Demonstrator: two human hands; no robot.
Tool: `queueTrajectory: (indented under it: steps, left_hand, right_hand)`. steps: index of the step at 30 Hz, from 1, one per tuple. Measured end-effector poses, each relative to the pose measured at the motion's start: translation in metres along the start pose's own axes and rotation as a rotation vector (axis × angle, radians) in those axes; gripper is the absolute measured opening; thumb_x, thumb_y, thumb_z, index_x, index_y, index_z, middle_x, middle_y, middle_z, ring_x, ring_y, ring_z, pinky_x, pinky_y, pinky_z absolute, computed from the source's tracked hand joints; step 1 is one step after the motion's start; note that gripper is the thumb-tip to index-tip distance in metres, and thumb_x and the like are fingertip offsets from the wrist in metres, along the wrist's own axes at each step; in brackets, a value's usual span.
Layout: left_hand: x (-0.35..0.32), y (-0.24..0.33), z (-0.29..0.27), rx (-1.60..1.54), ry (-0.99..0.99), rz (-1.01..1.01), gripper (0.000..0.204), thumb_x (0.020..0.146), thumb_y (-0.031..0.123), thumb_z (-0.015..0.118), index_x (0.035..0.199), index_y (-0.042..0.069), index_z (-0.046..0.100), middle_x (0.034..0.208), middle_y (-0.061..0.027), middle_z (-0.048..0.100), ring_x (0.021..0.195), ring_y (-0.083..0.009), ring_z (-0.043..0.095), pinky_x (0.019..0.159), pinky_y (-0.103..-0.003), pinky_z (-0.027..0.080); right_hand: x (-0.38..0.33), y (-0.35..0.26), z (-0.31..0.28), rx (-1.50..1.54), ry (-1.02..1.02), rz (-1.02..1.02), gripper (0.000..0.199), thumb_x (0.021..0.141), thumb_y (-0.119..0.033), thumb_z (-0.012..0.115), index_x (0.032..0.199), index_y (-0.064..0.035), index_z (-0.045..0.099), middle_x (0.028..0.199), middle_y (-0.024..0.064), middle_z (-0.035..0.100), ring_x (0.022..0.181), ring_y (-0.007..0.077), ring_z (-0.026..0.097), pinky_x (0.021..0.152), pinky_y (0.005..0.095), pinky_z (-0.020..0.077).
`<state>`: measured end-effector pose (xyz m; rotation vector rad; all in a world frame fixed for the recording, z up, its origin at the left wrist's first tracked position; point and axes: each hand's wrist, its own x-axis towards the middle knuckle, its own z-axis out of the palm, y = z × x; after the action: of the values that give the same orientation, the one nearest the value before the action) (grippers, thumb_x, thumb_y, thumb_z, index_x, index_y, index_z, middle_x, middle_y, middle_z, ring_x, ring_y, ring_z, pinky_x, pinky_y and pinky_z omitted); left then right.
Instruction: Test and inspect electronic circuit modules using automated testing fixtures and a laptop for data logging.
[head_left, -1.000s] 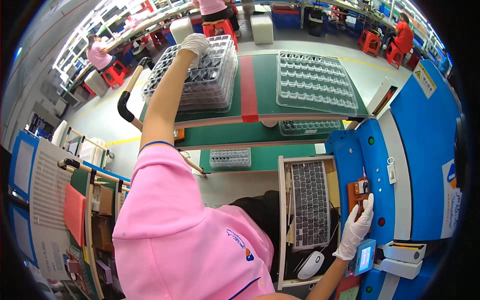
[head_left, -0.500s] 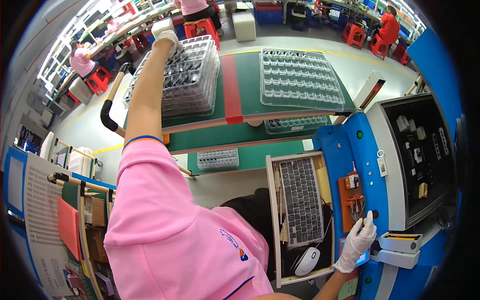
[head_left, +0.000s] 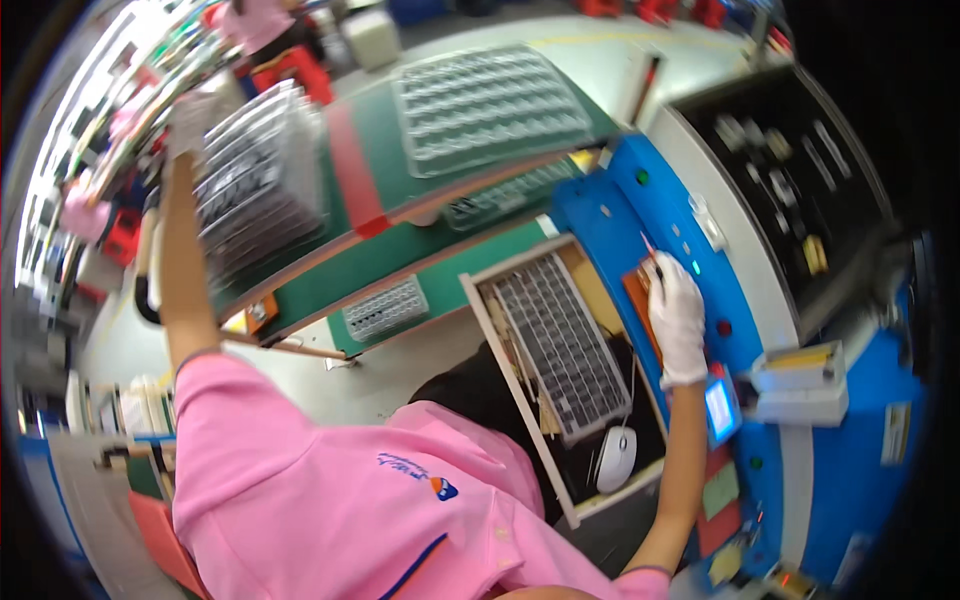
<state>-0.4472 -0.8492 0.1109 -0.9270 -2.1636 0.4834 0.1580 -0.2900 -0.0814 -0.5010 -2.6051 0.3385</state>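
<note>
My left arm reaches out to the far left, where my gloved left hand (head_left: 190,122) is at the back edge of a stack of clear plastic trays (head_left: 262,185). Motion smears its fingers. Small dark parts fill rows in the top tray. On the right, my white-gloved right hand (head_left: 678,322) covers most of an orange-brown fixture (head_left: 637,300) on the blue machine (head_left: 590,215). Its fingers are bent together at the fixture's far end; what they grip, if anything, is hidden.
Another clear tray (head_left: 490,105) lies on the green cart top, past a red tape strip (head_left: 355,165). An open drawer holds a keyboard (head_left: 562,345) and white mouse (head_left: 616,458). A dark-screened monitor (head_left: 790,190) stands right. People sit at benches behind.
The whole view has shifted and tilted. My right hand has moved forward from the fixture's near end onto the fixture. My left hand has moved from over the trays to their back left edge.
</note>
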Motion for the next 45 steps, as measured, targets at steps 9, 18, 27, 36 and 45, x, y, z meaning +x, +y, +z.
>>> queueTrajectory:
  steps: [9, 18, 27, 36, 45]
  left_hand:
    - [0.037, 0.362, -0.207, -1.697, -0.153, -0.266, 0.026, 0.091, 0.010, 0.059, 0.113, 0.003, 0.072, 0.108, -0.0023, 0.070, 0.099, -0.0114, 0.063, 0.092, -0.025, 0.046]
    - [0.059, 0.626, -0.256, -1.925, -0.447, 0.266, 0.017, 0.097, 0.015, 0.061, 0.105, 0.001, 0.068, 0.096, -0.0129, 0.070, 0.095, -0.0238, 0.066, 0.083, -0.034, 0.052]
    - [0.083, 0.683, -0.211, -1.398, 0.081, 0.584, 0.019, 0.090, 0.024, 0.071, 0.087, 0.006, 0.064, 0.079, -0.0126, 0.059, 0.078, -0.0312, 0.056, 0.072, -0.042, 0.047]
    - [0.087, 0.694, -0.207, -1.427, 0.385, 0.574, 0.019, 0.088, 0.028, 0.072, 0.084, 0.010, 0.068, 0.082, -0.0074, 0.061, 0.080, -0.0310, 0.058, 0.070, -0.044, 0.048]
    - [0.083, 0.697, -0.210, -1.263, 0.361, 0.564, 0.011, 0.081, 0.019, 0.077, 0.089, 0.014, 0.071, 0.098, -0.0034, 0.065, 0.100, -0.0270, 0.057, 0.086, -0.041, 0.043]
  right_hand:
    - [0.016, 0.038, 0.021, -0.121, 0.103, -0.018, 0.017, 0.096, -0.014, 0.061, 0.111, -0.0085, 0.060, 0.101, 0.0128, 0.068, 0.092, 0.0308, 0.066, 0.077, 0.0400, 0.0529]
    - [-0.011, 0.015, -0.049, -0.151, 0.507, -0.100, 0.025, 0.090, -0.009, 0.069, 0.114, -0.0082, 0.063, 0.105, 0.0090, 0.069, 0.090, 0.0273, 0.067, 0.079, 0.0362, 0.0527]
    - [-0.084, 0.007, -0.058, -0.232, 0.382, 0.057, 0.025, 0.085, -0.004, 0.073, 0.109, -0.0074, 0.067, 0.103, 0.0086, 0.069, 0.089, 0.0266, 0.067, 0.078, 0.0360, 0.0540]
    - [-0.089, 0.022, -0.052, -0.245, 0.383, 0.093, 0.025, 0.085, -0.004, 0.072, 0.110, -0.0071, 0.067, 0.102, 0.0087, 0.069, 0.089, 0.0268, 0.068, 0.078, 0.0349, 0.0549]
    - [-0.083, 0.034, -0.041, -0.036, 0.548, 0.323, 0.024, 0.089, -0.002, 0.069, 0.111, -0.0080, 0.066, 0.104, 0.0099, 0.069, 0.093, 0.0262, 0.068, 0.084, 0.0323, 0.0548]
